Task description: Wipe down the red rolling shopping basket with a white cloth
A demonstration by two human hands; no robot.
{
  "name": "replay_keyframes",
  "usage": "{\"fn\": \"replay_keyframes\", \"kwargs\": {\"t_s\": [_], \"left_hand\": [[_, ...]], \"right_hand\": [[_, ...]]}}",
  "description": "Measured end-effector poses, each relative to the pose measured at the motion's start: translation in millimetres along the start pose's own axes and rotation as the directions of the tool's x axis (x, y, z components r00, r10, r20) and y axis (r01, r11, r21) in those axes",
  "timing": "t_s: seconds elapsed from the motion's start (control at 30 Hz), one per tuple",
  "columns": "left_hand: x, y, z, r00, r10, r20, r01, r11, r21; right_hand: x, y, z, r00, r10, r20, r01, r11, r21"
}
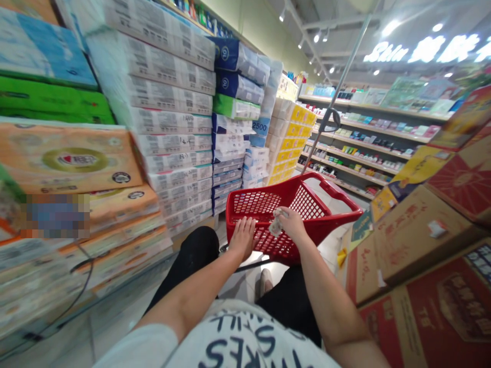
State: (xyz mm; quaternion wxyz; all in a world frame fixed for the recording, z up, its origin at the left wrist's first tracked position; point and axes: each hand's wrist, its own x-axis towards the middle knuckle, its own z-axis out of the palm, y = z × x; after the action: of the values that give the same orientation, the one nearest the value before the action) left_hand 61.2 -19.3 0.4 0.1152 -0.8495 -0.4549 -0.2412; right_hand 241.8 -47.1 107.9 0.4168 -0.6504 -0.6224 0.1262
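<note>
A red plastic shopping basket (326, 232) with mesh walls stands in front of my knees. My left hand (242, 239) lies against its near side, fingers stretched out towards the rim and holding nothing. Further right, my right hand (290, 224) is closed around a crumpled greyish-white cloth (274, 228) at the same near wall. The cloth hangs down against the mesh. My right fingers partly hide it. I cannot see anything lying in the basket.
Stacked tissue packs (172, 92) rise on the left, orange packs (76, 158) nearest. Cardboard cartons (422, 235) are piled close on the right. A grey pole (326, 120) slants up behind the basket. Product shelves (368, 128) line the back.
</note>
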Motion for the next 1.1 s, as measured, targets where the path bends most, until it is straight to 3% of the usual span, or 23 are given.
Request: {"fn": "replay_keyframes", "kwargs": {"t_s": [0.07,0.17,0.27,0.4,0.5,0.63,0.77,0.93,1.1], "left_hand": [[0.0,1.0,-0.4,1.0,0.001,-0.006,-0.001,1.0,-0.003],[-0.3,0.7,-0.5,1.0,0.009,-0.009,-0.009,1.0,0.0],[0.0,-0.9,-1.4,1.0,0.018,0.002,-0.018,1.0,0.013],[1.1,-1.4,-4.4,0.999,0.014,0.03,-0.015,1.0,0.026],[1.4,-0.3,-5.5,0.999,0.011,0.044,-0.012,1.0,0.025],[0.8,-0.6,-4.9,0.999,0.013,0.039,-0.014,1.0,0.023],[0.3,-3.0,-4.8,0.999,0.03,0.042,-0.031,0.999,0.026],[0.5,-2.1,-5.8,0.998,0.026,0.054,-0.028,0.999,0.032],[0.6,0.6,-4.1,0.998,0.033,0.047,-0.034,0.999,0.016]], "right_hand": [[-3.3,11.8,12.6,0.997,-0.071,0.006,0.071,0.98,-0.186],[-14.4,30.4,36.0,0.97,-0.245,-0.003,0.214,0.852,-0.478],[-23.0,44.2,46.4,0.947,-0.32,0.015,0.266,0.757,-0.597],[-19.8,54.3,35.6,0.926,-0.361,0.108,0.361,0.767,-0.531],[-16.0,57.0,32.5,0.944,-0.327,0.031,0.307,0.846,-0.436],[-23.3,54.5,52.6,0.908,-0.41,-0.085,0.346,0.85,-0.398],[-31.9,46.8,69.2,0.868,-0.497,0.0,0.452,0.789,-0.416],[-28.0,36.7,58.0,0.904,-0.41,0.119,0.416,0.785,-0.458],[-27.6,31.8,52.6,0.926,-0.362,0.106,0.366,0.795,-0.483]]}}
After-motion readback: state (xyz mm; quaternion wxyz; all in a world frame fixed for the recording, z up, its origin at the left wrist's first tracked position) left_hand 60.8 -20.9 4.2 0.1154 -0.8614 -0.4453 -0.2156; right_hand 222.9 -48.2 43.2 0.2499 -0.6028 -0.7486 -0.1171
